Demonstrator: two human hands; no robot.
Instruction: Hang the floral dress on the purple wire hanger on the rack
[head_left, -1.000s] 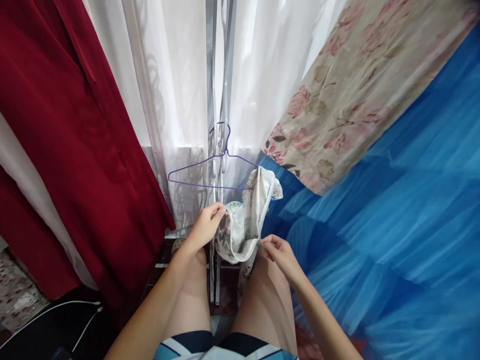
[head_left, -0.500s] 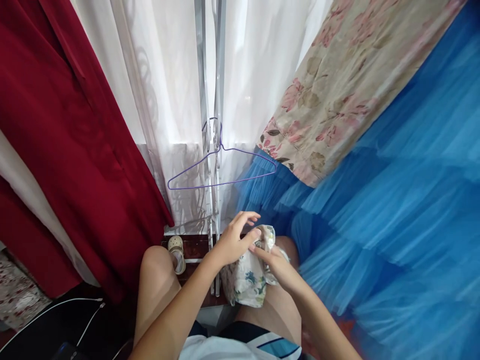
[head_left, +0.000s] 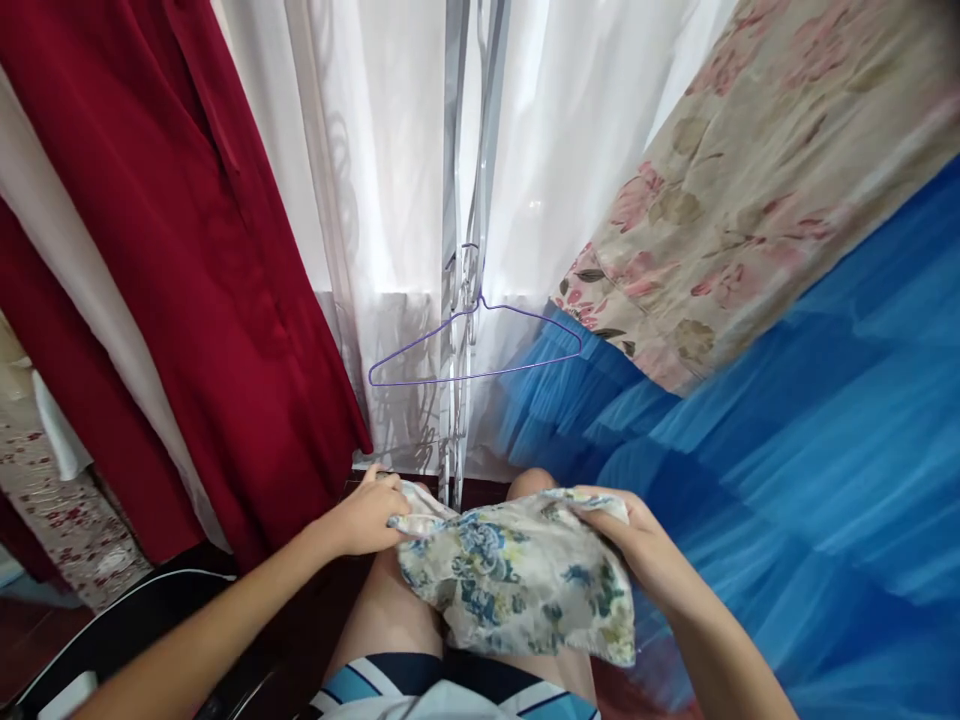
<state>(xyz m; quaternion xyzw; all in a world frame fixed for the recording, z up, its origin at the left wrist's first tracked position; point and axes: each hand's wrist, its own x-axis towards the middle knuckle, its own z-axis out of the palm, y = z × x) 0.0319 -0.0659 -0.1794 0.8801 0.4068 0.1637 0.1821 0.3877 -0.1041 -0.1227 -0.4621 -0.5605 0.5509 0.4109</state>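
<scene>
A white cloth garment [head_left: 517,575] with a blue, green and yellow floral print is spread across my lap, held up between both hands; its exact kind does not show. My left hand [head_left: 369,512] is closed on its left end, fingers curled round the fabric. At the upper right edge, my right hand [head_left: 626,530] grips it, with the thumb on top and the fingers partly hidden by the cloth. Beyond it, a purple wire hanger [head_left: 476,378] hangs bare on a metal stand [head_left: 459,430], touched by neither hand.
Dark red cloth [head_left: 247,300] hangs at the left and white curtains [head_left: 390,180] behind the stand. To the right hang a beige floral cloth [head_left: 675,240] and blue ruffled tulle [head_left: 810,450]. A black object with a white rim [head_left: 142,610] stands at the lower left.
My hands have moved apart, the left one to the left and the right one to the right. The bunched floral garment is now spread between them. The view has shifted slightly left.
</scene>
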